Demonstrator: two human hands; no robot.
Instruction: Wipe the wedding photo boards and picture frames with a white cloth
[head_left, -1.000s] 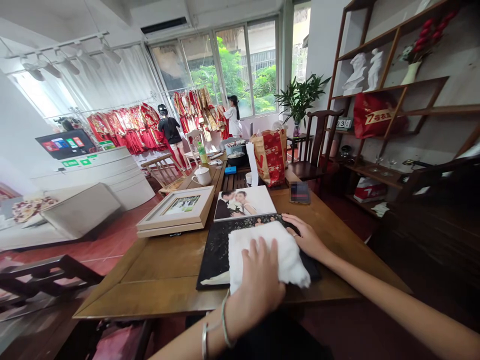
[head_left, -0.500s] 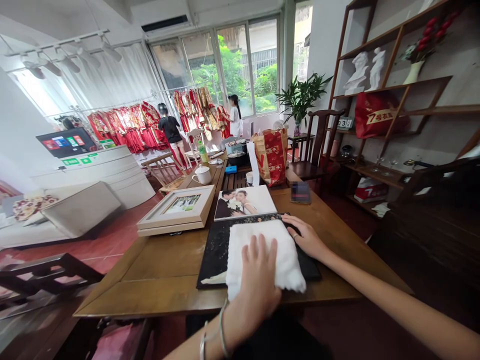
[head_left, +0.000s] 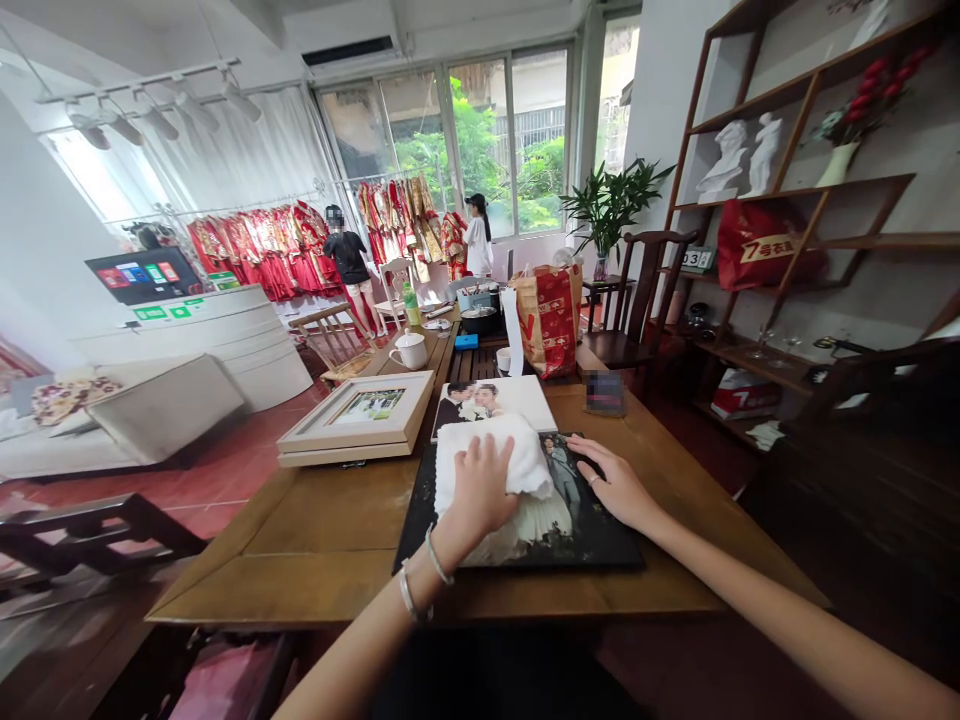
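Note:
My left hand [head_left: 484, 485] rests palm down on a folded white cloth [head_left: 531, 462], fingers spread and slightly bent. Under the cloth lies a dark photo panel [head_left: 600, 540] showing a standing figure in a suit and a pale gown; the cloth hides its upper left part. My right hand [head_left: 619, 487] lies flat along the panel's upper right edge, fingers stretched out and holding nothing. Just behind the panel is a white-backed couple photo [head_left: 521, 398], its lower left part covered by the cloth.
Pale picture frames [head_left: 409, 430] are stacked left of the panel on the wooden table [head_left: 315, 540]. Farther back stand a white mug [head_left: 410, 350], a blue box [head_left: 466, 342], a small cup [head_left: 503, 358] and a red-brown paper bag [head_left: 551, 320]. Two people are near the clothes racks.
My left hand and the cloth have moved away from me and slightly left across the panel, uncovering the pictured figure and gown. My right hand stays at the right edge.

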